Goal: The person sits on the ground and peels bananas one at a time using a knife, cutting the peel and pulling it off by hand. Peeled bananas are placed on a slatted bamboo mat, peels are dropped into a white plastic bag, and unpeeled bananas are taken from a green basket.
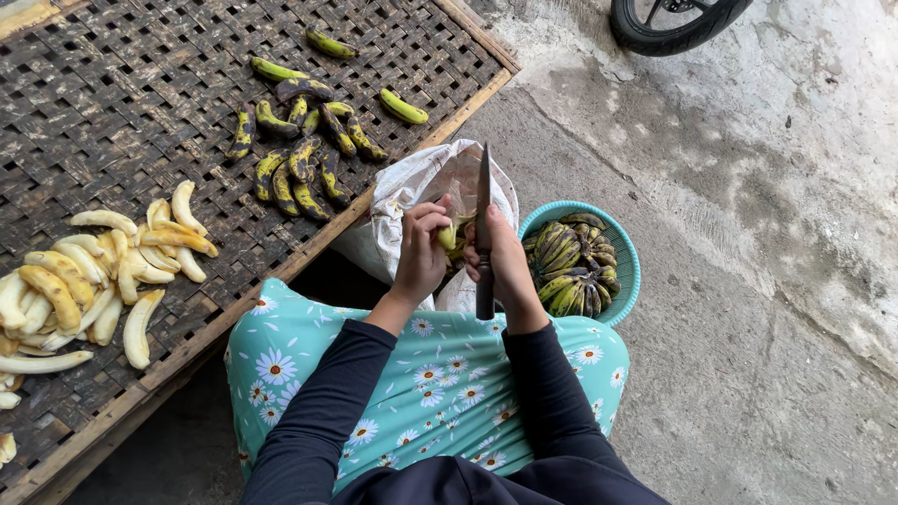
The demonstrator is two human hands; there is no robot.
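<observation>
1. Here, in the head view, a small banana is gripped by the left hand, with the fingers curled around it; only its yellow-green end is seen, just beside the right hand.
2. A knife is grasped by the right hand, the blade pointing away from the body and the dark handle pointing toward the lap. The long axis of the blade is set almost parallel to the banana, which lies directly to its left, touching or nearly touching; this cannot be told exactly.
3. Both hands are held above a white sack. A teal basket of unpeeled bananas is placed just right of the right hand, and peeled bananas are laid on the woven bamboo rack, well apart on the left.
</observation>
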